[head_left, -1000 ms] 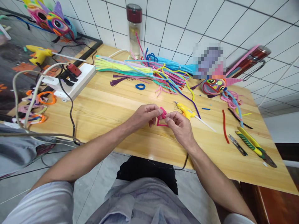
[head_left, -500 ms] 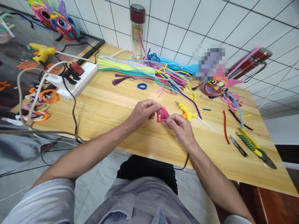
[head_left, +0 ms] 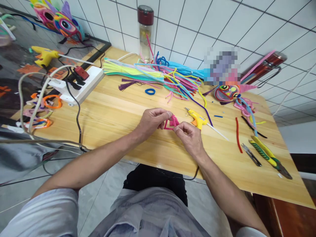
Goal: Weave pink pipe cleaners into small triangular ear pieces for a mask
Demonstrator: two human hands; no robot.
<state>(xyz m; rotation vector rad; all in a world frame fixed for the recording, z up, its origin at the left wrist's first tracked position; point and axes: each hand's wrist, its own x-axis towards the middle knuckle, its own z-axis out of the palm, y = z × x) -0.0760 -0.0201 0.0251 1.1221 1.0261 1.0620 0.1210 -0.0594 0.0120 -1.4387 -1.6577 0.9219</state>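
Note:
A bent pink pipe cleaner [head_left: 169, 128] forms a small angular frame with a wavy part along one side, held just above the table. My left hand [head_left: 154, 121] pinches its upper corner between thumb and fingers. At its lower right corner, my right hand [head_left: 189, 135] grips it with thumb and forefinger. Parts of the piece are hidden behind the fingertips. Right behind my right hand lies a yellow glue gun [head_left: 198, 118] with a white glue stick [head_left: 219, 131] poking from its back.
Bundled pipe cleaners [head_left: 138, 70] lie along the back beside a bottle [head_left: 145, 36]. A power strip [head_left: 84, 85] with cables is at left. Snips [head_left: 251, 154], pliers [head_left: 270, 158] and a red pipe cleaner [head_left: 238, 135] lie right. A decorated mask-like figure [head_left: 227, 92] stands behind.
My left hand has shifted slightly right and down, and my right hand slightly left. The pink piece has turned a little and looks narrower between my fingers.

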